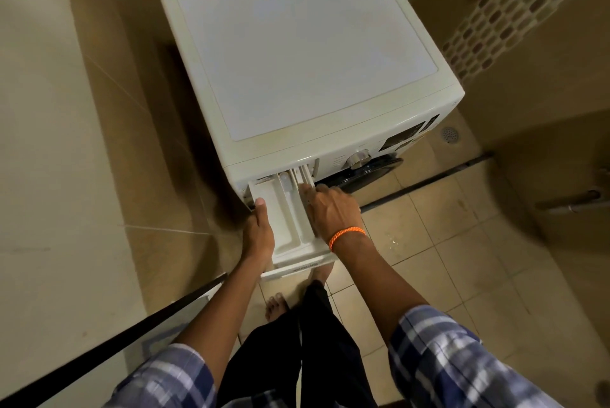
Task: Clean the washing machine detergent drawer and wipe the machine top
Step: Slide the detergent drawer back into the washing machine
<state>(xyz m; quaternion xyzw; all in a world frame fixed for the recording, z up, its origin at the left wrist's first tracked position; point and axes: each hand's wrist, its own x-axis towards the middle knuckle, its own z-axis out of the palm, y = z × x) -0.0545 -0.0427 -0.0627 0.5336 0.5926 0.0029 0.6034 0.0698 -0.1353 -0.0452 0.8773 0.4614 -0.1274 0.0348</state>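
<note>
A white front-loading washing machine [330, 143] stands below me, its flat top [303, 44] bare. Its white detergent drawer [287, 209] is pulled far out from the upper left of the front panel, showing its compartments. My left hand [259, 232] grips the drawer's left wall, thumb lying along the rim. My right hand [330, 209], with an orange band at the wrist, holds the drawer's right side, fingers reaching toward the inner compartments near the opening.
Beige tiled walls close in on the left and right. A control knob [358, 158] and the dark door [363, 173] are on the machine front. A floor drain [449, 134] lies to the right. My bare feet [277, 307] stand on the tiled floor.
</note>
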